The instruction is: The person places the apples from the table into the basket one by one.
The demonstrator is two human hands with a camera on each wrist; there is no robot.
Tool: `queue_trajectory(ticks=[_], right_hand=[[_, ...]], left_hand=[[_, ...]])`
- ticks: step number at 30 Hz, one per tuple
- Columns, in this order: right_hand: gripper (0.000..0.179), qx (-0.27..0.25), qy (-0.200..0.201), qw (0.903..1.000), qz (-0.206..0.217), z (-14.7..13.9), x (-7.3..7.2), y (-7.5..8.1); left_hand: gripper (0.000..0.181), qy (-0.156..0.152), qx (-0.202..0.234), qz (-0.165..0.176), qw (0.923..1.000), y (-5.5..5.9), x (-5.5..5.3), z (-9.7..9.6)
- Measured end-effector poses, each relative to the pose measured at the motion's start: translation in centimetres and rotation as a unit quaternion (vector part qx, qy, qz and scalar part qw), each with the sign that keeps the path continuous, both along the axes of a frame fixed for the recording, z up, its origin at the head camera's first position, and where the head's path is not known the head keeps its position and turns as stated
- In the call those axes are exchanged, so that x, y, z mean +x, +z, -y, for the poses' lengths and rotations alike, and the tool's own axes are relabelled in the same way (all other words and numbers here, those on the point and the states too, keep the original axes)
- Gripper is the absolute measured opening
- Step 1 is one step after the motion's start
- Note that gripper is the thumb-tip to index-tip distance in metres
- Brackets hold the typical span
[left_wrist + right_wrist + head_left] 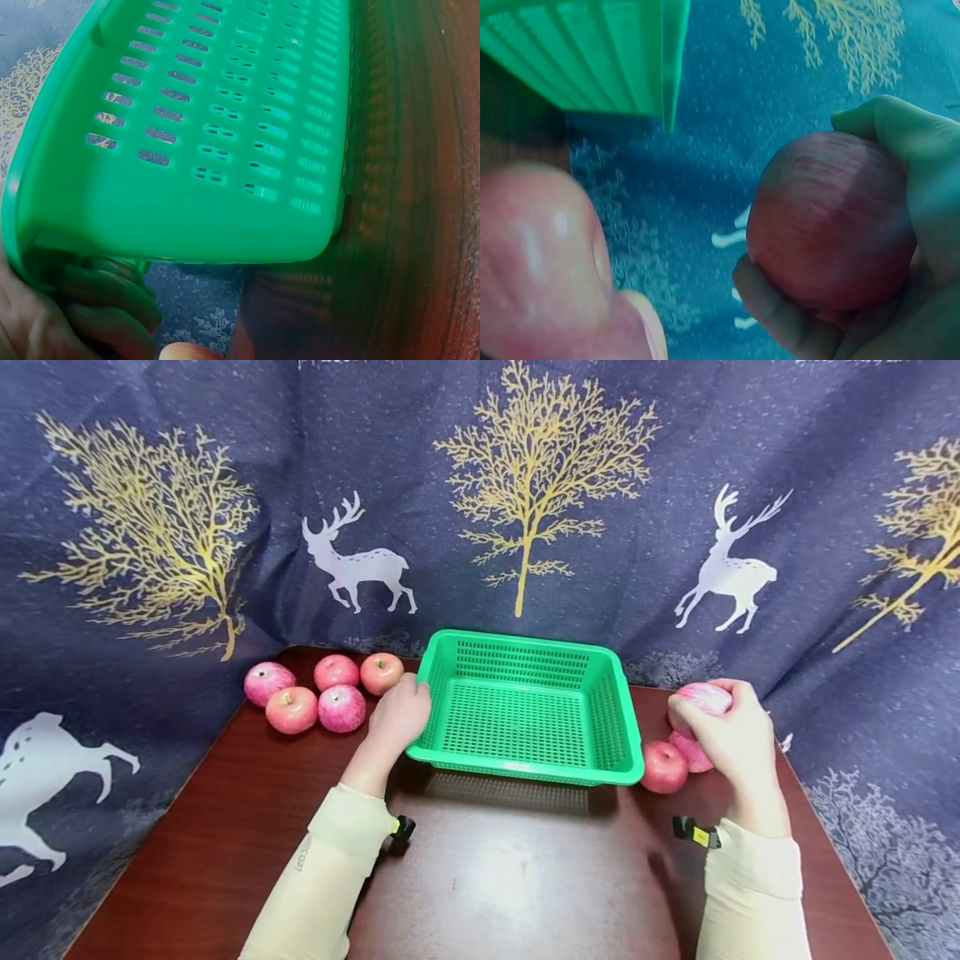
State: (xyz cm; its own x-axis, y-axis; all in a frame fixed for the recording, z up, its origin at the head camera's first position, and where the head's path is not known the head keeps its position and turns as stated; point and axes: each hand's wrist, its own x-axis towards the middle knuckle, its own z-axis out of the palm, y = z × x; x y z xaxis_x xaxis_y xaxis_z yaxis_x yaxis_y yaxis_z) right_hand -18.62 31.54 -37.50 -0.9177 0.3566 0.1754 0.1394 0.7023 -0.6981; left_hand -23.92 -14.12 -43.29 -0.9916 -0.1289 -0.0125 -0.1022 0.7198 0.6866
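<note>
A green plastic basket (517,768) with slotted walls stands on the table, nothing inside it. My left hand (402,714) grips its left rim; in the left wrist view the fingers (112,300) curl under the rim's edge. To the basket's right, my right hand (738,731) holds a pink-striped apple (705,697) raised above two other apples. The right wrist view shows this apple (829,221) between thumb and fingers. Below it, a red apple (663,767) lies beside the basket's right corner, next to a pinker apple (692,753) partly hidden by the hand.
Several apples (292,710) lie grouped on the table left of the basket, the nearest apple (382,673) close to my left hand. The brown wooden table (487,877) reaches toward me. A dark blue cloth (420,460) with deer and trees hangs behind and at both sides.
</note>
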Motion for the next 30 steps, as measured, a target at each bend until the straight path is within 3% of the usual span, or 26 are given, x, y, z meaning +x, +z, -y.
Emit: queue_trajectory(ticks=[8, 12, 30], right_hand=[[0.064, -0.003, 0.062, 0.9981, 0.002, 2.0, -1.0, 0.7], [0.065, 0.031, 0.102, 0.9943, -0.009, 3.3, -1.9, 1.7], [0.057, 0.143, 0.234, 0.9618, 0.007, 11.1, -7.0, 6.2]], left_hand=[[0.047, 0.000, -0.006, 0.001, 1.0000, 0.2, 0.2, -0.2], [0.046, -0.002, -0.006, 0.003, 1.0000, 0.3, 0.3, -0.2], [0.049, -0.005, -0.006, 0.013, 0.9999, 0.2, 0.0, -0.2]])
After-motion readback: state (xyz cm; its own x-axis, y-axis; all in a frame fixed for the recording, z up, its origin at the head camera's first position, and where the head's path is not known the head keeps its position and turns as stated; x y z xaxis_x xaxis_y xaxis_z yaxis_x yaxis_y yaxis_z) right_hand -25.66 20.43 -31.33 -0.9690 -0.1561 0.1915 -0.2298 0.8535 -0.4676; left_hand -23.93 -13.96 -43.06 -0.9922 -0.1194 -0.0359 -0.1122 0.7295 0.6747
